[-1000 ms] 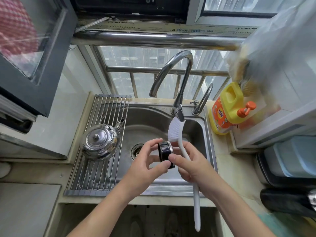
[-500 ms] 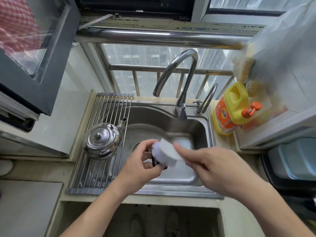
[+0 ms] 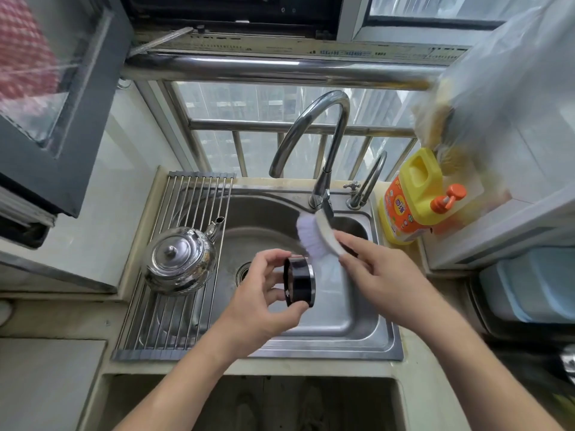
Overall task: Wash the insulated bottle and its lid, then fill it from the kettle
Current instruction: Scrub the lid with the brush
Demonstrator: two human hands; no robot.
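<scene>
Lid-washing step, seen from above the sink. The left hand holds the black lid on edge over the basin, its grip clamped on the rim with the thumb beneath and the fingers curled over the top. The open side of the lid faces left, toward the palm. The right hand has its grip closed on the neck of a white brush. The bristles stand just above and behind the lid, near it but seemingly apart from it. The brush's long handle is hidden by the hand.

No water can be seen running from the tap. The steel kettle stands upright, lidded, on the drying rack laid over the left part of the sink, well apart from both hands. A yellow detergent bottle stands on the worktop beside the taps. The insulated bottle itself is not in view, so its state cannot be told.

Judgement: the task is in its washing stage and filling has not begun. The next move calls for bringing the bristles down onto the lid and turning the lid within the left grip so that the brush reaches the rim and the inside. A rinse under the tap would follow. A wet, smooth lid held only by its edge could slip into the basin.
</scene>
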